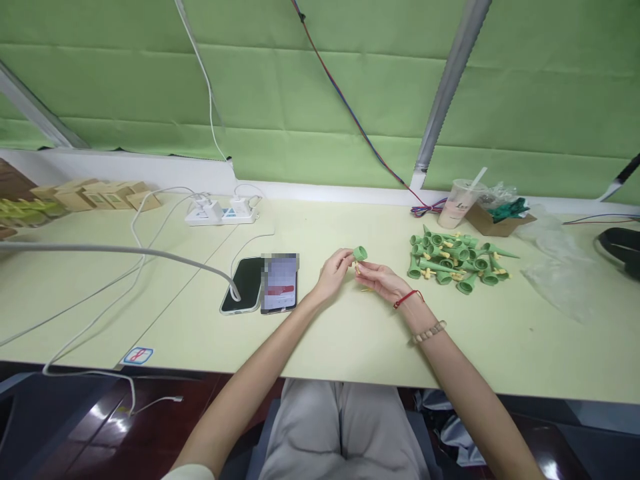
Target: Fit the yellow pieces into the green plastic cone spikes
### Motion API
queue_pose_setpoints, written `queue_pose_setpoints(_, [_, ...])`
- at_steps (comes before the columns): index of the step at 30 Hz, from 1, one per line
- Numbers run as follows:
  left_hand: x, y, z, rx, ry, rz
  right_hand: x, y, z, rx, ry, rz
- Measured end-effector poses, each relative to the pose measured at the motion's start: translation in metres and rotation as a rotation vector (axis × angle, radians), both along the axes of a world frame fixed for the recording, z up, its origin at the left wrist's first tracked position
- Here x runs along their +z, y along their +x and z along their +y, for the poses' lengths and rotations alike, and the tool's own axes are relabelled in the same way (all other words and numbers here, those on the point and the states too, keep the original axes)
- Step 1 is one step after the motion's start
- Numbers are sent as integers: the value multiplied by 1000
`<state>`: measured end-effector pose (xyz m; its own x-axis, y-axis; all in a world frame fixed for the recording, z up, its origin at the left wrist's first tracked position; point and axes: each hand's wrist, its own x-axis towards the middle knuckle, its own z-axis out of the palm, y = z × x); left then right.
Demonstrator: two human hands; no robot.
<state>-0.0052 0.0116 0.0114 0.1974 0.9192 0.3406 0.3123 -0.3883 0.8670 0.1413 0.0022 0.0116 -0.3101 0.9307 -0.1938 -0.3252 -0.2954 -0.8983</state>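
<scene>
My left hand [334, 275] is closed around a green plastic cone-shaped piece [360, 253], whose round open end shows above the fingers. Right beside it, my right hand [383, 280] pinches a small yellow piece [357, 268] against or close to the green one; whether the two are joined I cannot tell. Under the right fingers lies another bit of yellow [367, 290] on the table. To the right spreads a pile of similar green cones [463, 257], several with small yellow pieces on or among them.
Two phones, one dark [245, 283] and one lit [280, 287], lie left of my hands. Behind them sits a power strip [223, 213] with white cables. A drink cup [456, 203], a cardboard box [493, 223] and clear plastic bags [555, 267] stand at the right. Small boxes [100, 195] line the far left.
</scene>
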Motion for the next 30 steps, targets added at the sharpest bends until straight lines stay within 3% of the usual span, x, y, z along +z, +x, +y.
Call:
queue_pose_setpoints(6, [-1,1,-2,103,-15,124,-2,-6,1,-270,10,-82])
queue_pose_setpoints(17, [0,3,-6,190,-19,255,-12,-9,8,-341,83,-238])
queue_pose_setpoints(24, [-2,2,-3,218,-43,240,-18,-9,4,-403,357,-435])
queue_pose_setpoints(27, [1,-9,4,373,-78,163,-20,-6,1,-417,473,-604])
queue_pose_setpoints(30, [3,-18,8,566,1,168,-16,-1,2,-448,508,-625])
